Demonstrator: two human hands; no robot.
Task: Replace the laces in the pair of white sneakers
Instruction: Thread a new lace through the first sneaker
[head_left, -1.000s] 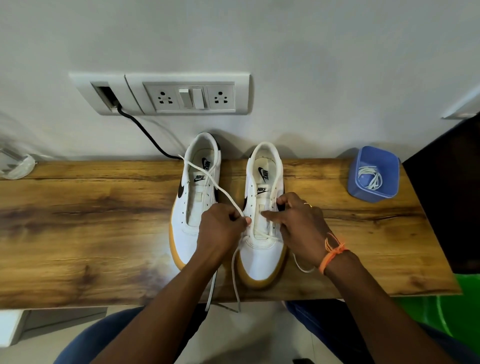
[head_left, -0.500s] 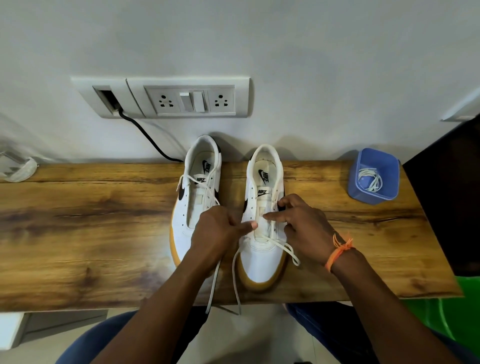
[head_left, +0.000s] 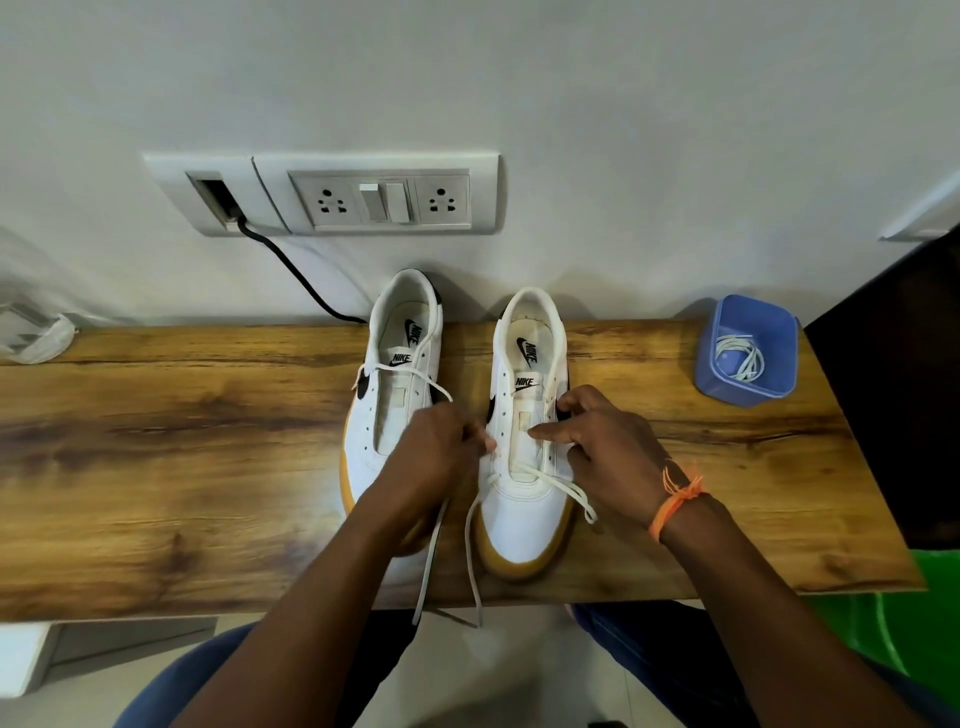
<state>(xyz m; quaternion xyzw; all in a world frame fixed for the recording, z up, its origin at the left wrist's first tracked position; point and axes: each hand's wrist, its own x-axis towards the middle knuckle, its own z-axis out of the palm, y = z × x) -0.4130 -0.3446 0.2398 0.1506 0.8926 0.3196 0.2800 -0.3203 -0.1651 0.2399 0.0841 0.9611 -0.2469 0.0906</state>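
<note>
Two white sneakers with gum soles stand side by side on the wooden shelf (head_left: 156, 467), toes toward me. My left hand (head_left: 436, 452) pinches a white lace (head_left: 550, 480) at the left eyelets of the right sneaker (head_left: 524, 499). That lace is threaded through the lowest eyelets; its ends trail over the toe and off the shelf's front edge. My right hand (head_left: 608, 447) rests on the right sneaker's right side, index finger pointing at the tongue. The left sneaker (head_left: 395, 379) has a loose lace draped across its upper eyelets.
A blue plastic tub (head_left: 748, 353) with a coiled white lace stands at the shelf's right end. A socket panel (head_left: 353, 195) with a black cable is on the wall behind the shoes. A pale object (head_left: 36, 338) lies at the far left.
The lace that my left hand held stretched up over the left sneaker has been drawn down and now lies slack. An end now lies across the right sneaker's toe.
</note>
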